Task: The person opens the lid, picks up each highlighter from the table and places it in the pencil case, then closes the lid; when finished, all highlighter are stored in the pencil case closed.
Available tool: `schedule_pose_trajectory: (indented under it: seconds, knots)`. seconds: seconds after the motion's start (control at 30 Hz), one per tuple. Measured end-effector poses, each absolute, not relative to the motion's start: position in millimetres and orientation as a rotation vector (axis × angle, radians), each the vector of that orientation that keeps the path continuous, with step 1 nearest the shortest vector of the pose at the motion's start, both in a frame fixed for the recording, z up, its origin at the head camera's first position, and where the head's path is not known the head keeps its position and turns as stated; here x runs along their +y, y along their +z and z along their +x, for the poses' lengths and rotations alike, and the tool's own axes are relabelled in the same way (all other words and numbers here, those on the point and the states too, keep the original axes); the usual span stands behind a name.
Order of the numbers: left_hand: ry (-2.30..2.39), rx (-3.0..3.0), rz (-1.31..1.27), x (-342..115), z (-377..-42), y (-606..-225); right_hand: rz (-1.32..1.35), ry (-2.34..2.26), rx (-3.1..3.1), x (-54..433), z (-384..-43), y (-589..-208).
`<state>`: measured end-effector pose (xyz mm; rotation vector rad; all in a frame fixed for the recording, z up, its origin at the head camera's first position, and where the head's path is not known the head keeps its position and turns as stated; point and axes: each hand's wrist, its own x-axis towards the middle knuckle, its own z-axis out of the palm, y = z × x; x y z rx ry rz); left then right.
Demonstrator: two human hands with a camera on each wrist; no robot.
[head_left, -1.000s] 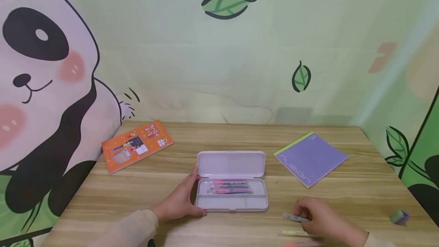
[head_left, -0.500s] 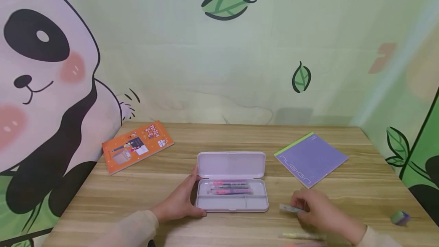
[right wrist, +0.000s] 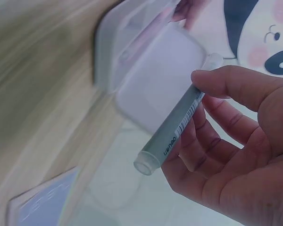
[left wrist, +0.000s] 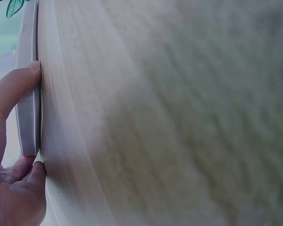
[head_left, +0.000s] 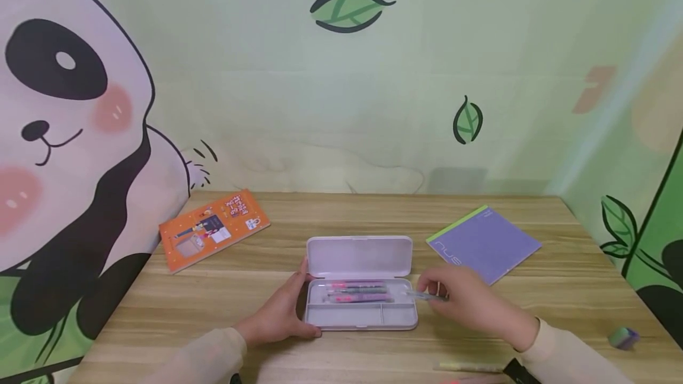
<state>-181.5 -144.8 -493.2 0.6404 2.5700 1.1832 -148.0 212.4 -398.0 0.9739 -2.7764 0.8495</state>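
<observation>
Marker (right wrist: 175,121) at right edge of pencil case (head_left: 344,314)

The left hand (head_left: 278,313) grips an open case (head_left: 344,314); the right hand (head_left: 469,301) pinches a pen (head_left: 425,296).

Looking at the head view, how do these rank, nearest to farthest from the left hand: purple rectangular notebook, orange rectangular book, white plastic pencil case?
1. White plastic pencil case: touching the left hand.
2. Orange rectangular book: back left.
3. Purple rectangular notebook: back right.
</observation>
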Motion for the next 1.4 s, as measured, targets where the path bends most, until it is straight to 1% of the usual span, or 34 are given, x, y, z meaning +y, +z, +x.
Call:
schedule_pose_trajectory:
  seconds: [0.2, 0.4, 0.77, 1.1, 1.4]
  knots:
    - [1.199, 2.554, 0.616, -145.4, -181.1, -494.2, 1.048, 0.839, -2.751, 182.5, -153.3, -387.9]
    - [1.204, 2.565, 0.622, -145.2, -182.2, -493.8, 1.148, 0.869, -2.706, 153.1, -162.1, -386.0]
    - [1.220, 2.567, 0.629, -145.5, -182.7, -494.7, 1.261, 0.809, -2.726, 105.7, -169.9, -401.9]
    - [1.203, 2.596, 0.695, -146.5, -181.7, -496.2, 1.195, 0.754, -2.868, 78.8, -168.4, -424.8]
    - [1.208, 2.606, 0.720, -146.3, -180.8, -495.4, 1.149, 0.746, -2.865, 74.7, -170.0, -433.5]
